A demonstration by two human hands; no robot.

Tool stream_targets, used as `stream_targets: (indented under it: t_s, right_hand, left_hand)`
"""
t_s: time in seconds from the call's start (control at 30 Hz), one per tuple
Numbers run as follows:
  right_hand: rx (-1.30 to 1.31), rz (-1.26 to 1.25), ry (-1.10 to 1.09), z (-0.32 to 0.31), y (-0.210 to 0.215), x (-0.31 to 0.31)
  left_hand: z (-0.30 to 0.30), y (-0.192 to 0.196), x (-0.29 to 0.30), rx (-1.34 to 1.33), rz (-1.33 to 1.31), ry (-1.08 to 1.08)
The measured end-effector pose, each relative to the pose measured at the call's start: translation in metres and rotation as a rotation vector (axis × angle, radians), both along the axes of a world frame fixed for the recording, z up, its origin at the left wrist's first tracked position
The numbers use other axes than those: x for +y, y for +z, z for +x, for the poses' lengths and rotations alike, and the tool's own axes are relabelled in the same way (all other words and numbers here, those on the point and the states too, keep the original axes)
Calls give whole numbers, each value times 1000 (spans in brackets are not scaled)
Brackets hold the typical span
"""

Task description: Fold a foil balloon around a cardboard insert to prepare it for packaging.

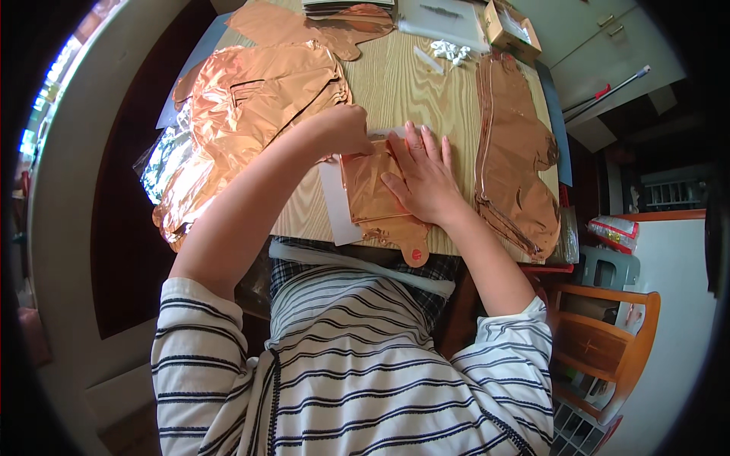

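Note:
A copper-coloured foil balloon, folded into a rough rectangle, lies on the table in front of me. Its rounded tab with a red mark hangs at the table's near edge. Under the foil, a white sheet sticks out on the left. My left hand is closed at the foil's upper left corner, its fingertips pinching or pressing there and partly hidden. Spread flat, my right hand presses on the foil's right side with its fingers pointing away from me.
Flat copper foil balloons lie in a pile at left and a folded stack at right. At the back are more foil, clear plastic bags, a crumpled white piece and a cardboard box. A wooden chair stands at right.

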State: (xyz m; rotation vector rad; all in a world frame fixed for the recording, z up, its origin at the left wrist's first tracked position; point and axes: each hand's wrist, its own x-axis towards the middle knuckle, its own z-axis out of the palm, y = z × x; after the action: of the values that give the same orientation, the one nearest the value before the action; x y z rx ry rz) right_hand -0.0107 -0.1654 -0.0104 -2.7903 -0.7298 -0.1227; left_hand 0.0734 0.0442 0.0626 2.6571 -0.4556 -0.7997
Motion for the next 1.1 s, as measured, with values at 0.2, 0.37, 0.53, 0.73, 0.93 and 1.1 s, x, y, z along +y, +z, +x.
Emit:
stream_targets:
  t_s: [0.2, 0.37, 0.53, 0.73, 0.93, 1.1]
  right_hand:
    - [32, -18, -10, 1, 3, 1]
    - [128, 101, -6, 6, 10, -6]
    - [100, 298, 64, 49, 30, -30]
    - [755, 644, 29, 77, 41, -20]
    - [913, 723, 11, 83, 41, -21]
    - [922, 682, -2, 82, 44, -18]
  left_hand:
    - [14, -12, 13, 173, -126, 12]
    - [-7, -3, 13, 195, -255, 146]
    - [-18, 7, 15, 185, -365, 135]
    - [-13, -11, 28, 161, -489, 119]
    - [-19, 6, 9, 23, -477, 83]
    - [-14, 7, -4, 33, -373, 84]
